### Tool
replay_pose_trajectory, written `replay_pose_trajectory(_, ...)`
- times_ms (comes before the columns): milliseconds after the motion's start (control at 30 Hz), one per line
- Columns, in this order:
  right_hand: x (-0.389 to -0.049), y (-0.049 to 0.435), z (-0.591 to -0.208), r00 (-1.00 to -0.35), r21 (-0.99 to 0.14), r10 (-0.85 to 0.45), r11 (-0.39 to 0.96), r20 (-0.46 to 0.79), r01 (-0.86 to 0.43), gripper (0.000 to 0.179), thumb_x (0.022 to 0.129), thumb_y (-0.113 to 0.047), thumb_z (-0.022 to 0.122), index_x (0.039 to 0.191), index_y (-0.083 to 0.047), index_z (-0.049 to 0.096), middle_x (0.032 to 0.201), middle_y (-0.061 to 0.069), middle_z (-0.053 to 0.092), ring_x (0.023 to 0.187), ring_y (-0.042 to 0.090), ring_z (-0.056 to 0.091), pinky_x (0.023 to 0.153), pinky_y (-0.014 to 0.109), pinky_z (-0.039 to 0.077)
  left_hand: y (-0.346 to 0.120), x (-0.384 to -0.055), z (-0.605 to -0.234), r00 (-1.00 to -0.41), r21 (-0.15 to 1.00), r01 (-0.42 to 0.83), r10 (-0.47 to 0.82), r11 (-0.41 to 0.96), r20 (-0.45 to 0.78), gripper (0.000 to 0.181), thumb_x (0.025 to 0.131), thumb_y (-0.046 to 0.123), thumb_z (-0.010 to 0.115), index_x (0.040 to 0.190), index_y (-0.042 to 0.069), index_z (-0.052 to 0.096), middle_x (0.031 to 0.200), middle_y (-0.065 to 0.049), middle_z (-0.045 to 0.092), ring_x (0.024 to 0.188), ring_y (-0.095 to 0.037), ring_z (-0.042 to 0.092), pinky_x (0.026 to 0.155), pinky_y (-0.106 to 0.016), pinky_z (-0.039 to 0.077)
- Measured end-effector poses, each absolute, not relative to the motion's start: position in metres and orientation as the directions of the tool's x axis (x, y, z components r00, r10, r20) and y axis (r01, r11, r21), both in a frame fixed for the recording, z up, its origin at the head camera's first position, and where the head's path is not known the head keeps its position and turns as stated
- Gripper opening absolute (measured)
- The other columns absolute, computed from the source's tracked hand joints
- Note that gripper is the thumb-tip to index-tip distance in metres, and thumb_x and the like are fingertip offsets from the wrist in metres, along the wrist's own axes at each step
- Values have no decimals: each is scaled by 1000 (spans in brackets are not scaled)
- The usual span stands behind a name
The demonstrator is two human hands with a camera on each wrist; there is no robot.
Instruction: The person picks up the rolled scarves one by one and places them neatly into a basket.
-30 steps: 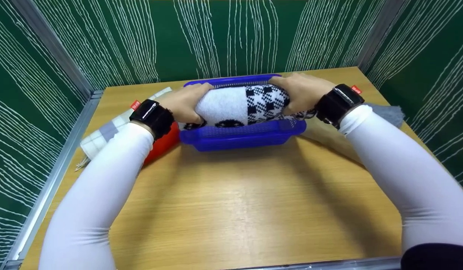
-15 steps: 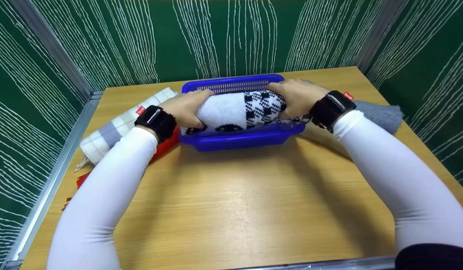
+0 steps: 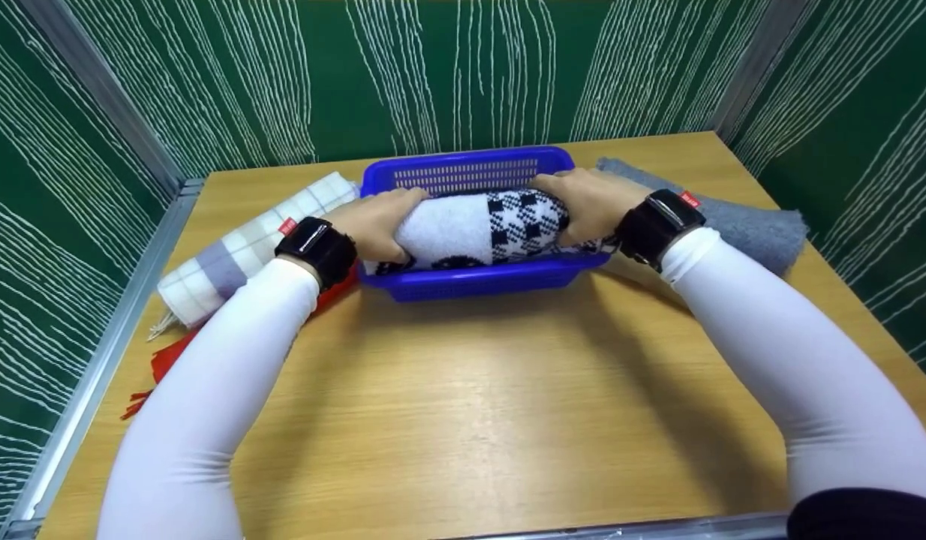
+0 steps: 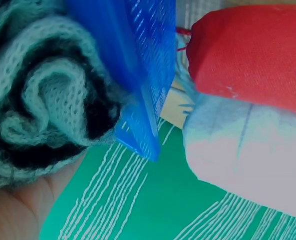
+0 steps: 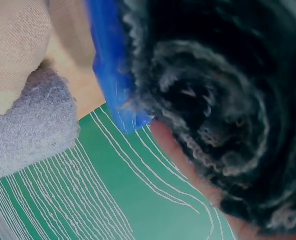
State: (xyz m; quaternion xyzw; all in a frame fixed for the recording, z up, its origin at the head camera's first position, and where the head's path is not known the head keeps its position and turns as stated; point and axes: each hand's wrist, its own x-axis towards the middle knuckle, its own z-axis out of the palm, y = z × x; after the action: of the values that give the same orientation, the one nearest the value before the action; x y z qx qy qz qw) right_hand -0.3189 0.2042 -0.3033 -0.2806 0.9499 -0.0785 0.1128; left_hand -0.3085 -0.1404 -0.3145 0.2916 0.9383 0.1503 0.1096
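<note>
A rolled knit scarf (image 3: 448,229), pale grey on one half and black-and-white patterned on the other, lies lengthwise within the opening of a blue plastic basket (image 3: 485,283). My left hand (image 3: 379,221) grips its left end, thumb toward me and fingers over the far side. At the other end, my right hand (image 3: 594,204) holds the patterned part the same way. The left wrist view shows the spiral end of the scarf roll (image 4: 52,100) against my palm, beside the basket wall (image 4: 148,60). Whether the scarf touches the basket floor is hidden.
Left of the basket lie a white checked rolled scarf (image 3: 245,251) and a red scarf (image 3: 174,352), partly under my left arm. On the right are a grey rolled scarf (image 3: 756,232) and a beige one (image 3: 643,277). Green walls with white lines enclose the wooden table (image 3: 463,420).
Both hands have lowered the rolled scarf toward me and down into the basket. More of the basket's far wall and of the grey and red scarves now shows.
</note>
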Motion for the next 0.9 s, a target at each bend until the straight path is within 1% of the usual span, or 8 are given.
replay_pose_trajectory(100, -318, 204, -305, -819, -203, -539, 840, -198, -504, 99, 79, -8, 87, 166, -12, 40, 153, 24, 59, 139, 48, 58, 116, 72, 45, -140, -309, -316, -807, 337, 512, 577, 790, -127, 85, 79, 10, 89, 153, 15, 48, 147, -12, 61, 136, -33, 59, 119, -57, 48)
replay_pose_trajectory(167, -317, 204, -306, -819, -199, -535, 843, -208, -500, 99, 79, -9, 87, 166, -13, 40, 153, 25, 59, 139, 49, 57, 115, 73, 45, -139, -308, -317, -809, 328, 508, 572, 797, -138, 85, 80, 12, 89, 153, 16, 48, 147, -12, 61, 135, -33, 59, 118, -57, 49)
replay_pose_trajectory(267, -317, 204, -307, -820, -201, -530, 846, -217, -494, 98, 79, -9, 87, 165, -14, 41, 151, 25, 61, 138, 48, 58, 114, 73, 46, -139, -309, -318, -810, 312, 503, 566, 806, -156, 85, 81, 17, 91, 154, 17, 47, 147, -12, 61, 135, -34, 60, 117, -58, 49)
replay_pose_trajectory(367, -319, 204, -309, -811, -189, -547, 836, -207, -516, 95, 78, -10, 87, 162, -14, 44, 147, 24, 63, 135, 48, 60, 113, 73, 47, -138, -308, -318, -806, 294, 508, 567, 810, -171, 86, 83, 23, 91, 155, 17, 46, 147, -11, 60, 135, -33, 60, 116, -57, 49)
replay_pose_trajectory(500, -322, 204, -309, -799, -166, -568, 823, -200, -543, 94, 75, -13, 88, 160, -13, 46, 147, 22, 64, 135, 46, 60, 112, 72, 47, -138, -306, -315, -800, 280, 514, 571, 811, -185, 88, 84, 30, 91, 157, 18, 44, 148, -12, 59, 136, -33, 59, 117, -56, 49)
replay_pose_trajectory(700, -320, 203, -305, -794, -165, -564, 826, -229, -539, 99, 77, -19, 90, 164, -13, 42, 156, 23, 57, 140, 48, 57, 114, 74, 45, -139, -306, -312, -796, 269, 504, 563, 820, -224, 93, 87, 37, 88, 163, 18, 38, 154, -13, 55, 141, -34, 56, 120, -57, 46)
replay_pose_trajectory(800, -319, 204, -303, -789, -166, -565, 825, -241, -540, 102, 79, -22, 89, 167, -14, 38, 159, 24, 55, 143, 49, 55, 116, 74, 43, -139, -306, -311, -797, 256, 500, 555, 827, -237, 95, 88, 45, 85, 166, 18, 36, 157, -13, 54, 144, -33, 54, 121, -56, 45)
replay_pose_trajectory(900, -318, 204, -301, -785, -162, -566, 824, -251, -542, 101, 81, -23, 87, 168, -13, 36, 159, 25, 55, 143, 50, 55, 117, 74, 42, -139, -306, -310, -801, 245, 494, 546, 834, -246, 95, 90, 52, 82, 167, 19, 37, 157, -13, 55, 144, -33, 54, 121, -57, 45)
